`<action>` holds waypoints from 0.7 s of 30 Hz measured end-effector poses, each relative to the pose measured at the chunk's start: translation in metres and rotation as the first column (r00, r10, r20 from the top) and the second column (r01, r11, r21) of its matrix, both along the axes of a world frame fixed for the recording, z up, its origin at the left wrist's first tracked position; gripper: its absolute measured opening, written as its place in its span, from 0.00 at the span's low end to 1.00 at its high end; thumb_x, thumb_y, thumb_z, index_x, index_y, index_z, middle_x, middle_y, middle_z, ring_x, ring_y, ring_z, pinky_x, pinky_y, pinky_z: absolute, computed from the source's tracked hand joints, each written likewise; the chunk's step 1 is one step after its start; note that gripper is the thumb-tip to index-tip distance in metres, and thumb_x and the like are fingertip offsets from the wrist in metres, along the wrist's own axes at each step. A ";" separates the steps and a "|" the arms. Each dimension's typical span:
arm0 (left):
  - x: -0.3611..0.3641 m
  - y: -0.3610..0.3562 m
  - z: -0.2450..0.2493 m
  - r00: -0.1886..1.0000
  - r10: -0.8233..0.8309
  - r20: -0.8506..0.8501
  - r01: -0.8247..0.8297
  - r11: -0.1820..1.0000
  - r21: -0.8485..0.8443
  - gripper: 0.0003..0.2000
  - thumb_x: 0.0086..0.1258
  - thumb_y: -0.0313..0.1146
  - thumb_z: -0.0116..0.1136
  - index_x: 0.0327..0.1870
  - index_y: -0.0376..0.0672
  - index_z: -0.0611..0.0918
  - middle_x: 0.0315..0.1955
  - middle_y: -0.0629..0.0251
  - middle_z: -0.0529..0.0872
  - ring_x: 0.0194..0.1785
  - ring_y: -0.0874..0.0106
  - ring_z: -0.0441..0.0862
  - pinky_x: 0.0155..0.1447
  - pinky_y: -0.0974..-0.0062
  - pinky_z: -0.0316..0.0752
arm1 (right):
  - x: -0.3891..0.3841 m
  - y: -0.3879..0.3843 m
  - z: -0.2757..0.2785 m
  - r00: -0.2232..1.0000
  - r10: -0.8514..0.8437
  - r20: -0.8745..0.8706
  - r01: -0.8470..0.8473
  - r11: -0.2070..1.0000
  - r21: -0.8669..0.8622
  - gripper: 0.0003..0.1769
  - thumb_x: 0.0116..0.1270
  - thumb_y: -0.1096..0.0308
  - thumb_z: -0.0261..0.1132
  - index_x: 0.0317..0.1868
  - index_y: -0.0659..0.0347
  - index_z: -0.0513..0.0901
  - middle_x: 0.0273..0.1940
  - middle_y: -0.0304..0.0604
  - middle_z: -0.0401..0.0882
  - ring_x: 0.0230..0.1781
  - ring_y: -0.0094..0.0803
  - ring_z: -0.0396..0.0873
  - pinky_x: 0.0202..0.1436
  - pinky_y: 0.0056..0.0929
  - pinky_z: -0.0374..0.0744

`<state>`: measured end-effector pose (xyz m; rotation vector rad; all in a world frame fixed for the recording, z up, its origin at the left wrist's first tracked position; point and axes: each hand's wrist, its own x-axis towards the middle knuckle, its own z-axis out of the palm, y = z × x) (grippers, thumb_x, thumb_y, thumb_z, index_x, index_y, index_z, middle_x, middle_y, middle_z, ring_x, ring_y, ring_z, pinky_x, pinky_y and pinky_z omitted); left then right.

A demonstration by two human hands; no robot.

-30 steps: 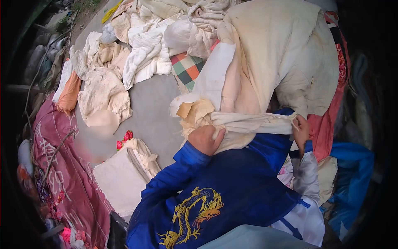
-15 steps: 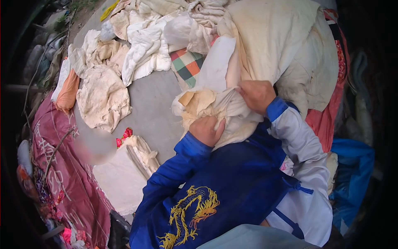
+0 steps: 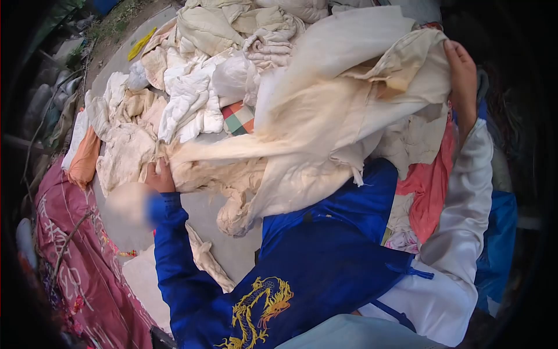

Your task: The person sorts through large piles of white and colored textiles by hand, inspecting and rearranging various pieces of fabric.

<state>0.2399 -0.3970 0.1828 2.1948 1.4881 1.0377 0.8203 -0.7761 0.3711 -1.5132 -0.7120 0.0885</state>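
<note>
Here, I see a grey floor (image 3: 232,253) outdoors, rags (image 3: 195,87) heaped toward its far edge. The left hand (image 3: 160,176) and right hand (image 3: 462,72) pinch opposite ends of a cream cloth (image 3: 325,131), stretched above the floor's near side.

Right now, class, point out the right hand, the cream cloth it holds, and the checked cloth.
Right hand (image 3: 462,75), head view: middle of the hand.
Cream cloth (image 3: 317,136), head view: middle of its spread.
Checked cloth (image 3: 238,120), head view: its visible patch.
</note>
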 end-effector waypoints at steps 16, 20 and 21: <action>0.255 -0.151 0.029 0.381 -0.906 -0.186 0.909 0.330 0.254 0.39 0.52 0.40 0.73 0.67 0.44 0.70 0.57 0.49 0.78 0.61 0.51 0.76 0.71 0.49 0.62 | -0.246 -0.034 -0.185 0.946 0.321 -0.045 -0.320 0.904 -0.284 0.11 0.71 0.64 0.65 0.37 0.66 0.82 0.29 0.40 0.80 0.28 0.28 0.79 0.32 0.29 0.75; 0.273 -0.154 0.017 0.099 -0.891 -0.443 0.987 0.143 -0.067 0.29 0.50 0.34 0.74 0.55 0.44 0.76 0.38 0.59 0.82 0.47 0.58 0.82 0.58 0.57 0.74 | -0.256 -0.034 -0.175 0.862 0.480 0.164 -0.393 0.836 -0.384 0.09 0.66 0.66 0.69 0.36 0.64 0.83 0.29 0.47 0.81 0.28 0.42 0.82 0.31 0.36 0.78; 0.269 -0.147 0.011 0.058 -0.880 -0.472 0.989 0.116 -0.095 0.25 0.50 0.34 0.73 0.50 0.44 0.78 0.33 0.61 0.81 0.43 0.59 0.82 0.53 0.59 0.76 | -0.256 -0.036 -0.174 0.841 0.504 0.197 -0.395 0.821 -0.413 0.09 0.65 0.66 0.69 0.36 0.63 0.83 0.28 0.47 0.82 0.29 0.44 0.83 0.31 0.37 0.78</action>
